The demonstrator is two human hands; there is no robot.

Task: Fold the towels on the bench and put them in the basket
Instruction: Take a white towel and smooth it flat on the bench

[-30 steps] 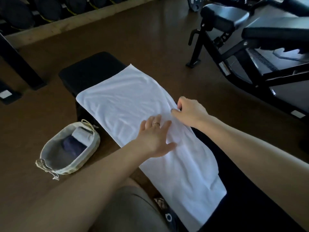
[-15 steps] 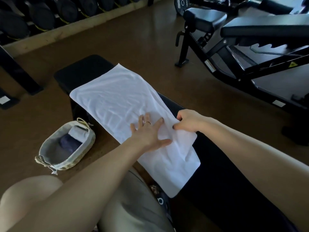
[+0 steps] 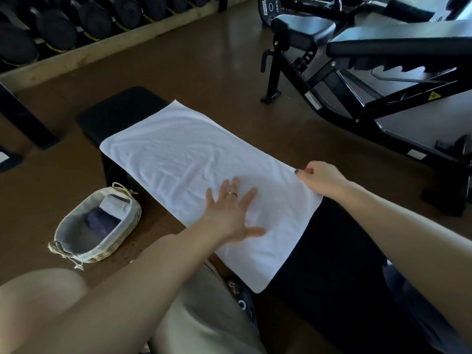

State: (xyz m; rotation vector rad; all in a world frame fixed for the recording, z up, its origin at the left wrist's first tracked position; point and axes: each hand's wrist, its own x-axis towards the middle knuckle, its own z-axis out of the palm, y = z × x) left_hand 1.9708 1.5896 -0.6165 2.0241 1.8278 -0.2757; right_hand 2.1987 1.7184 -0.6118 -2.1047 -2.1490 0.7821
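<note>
Both forearms bare, no sleeves in view. Thin ring on a finger of left hand. Dark polish on right hand thumbnail. Light beige shorts; knee bare.

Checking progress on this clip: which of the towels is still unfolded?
The large white towel spread flat across the bench, under the left hand. The small white towel and dark towel already sit bundled in the basket.

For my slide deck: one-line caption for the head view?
Left hand flattens white towel on bench; right hand pinches its edge; basket alongside.
</note>
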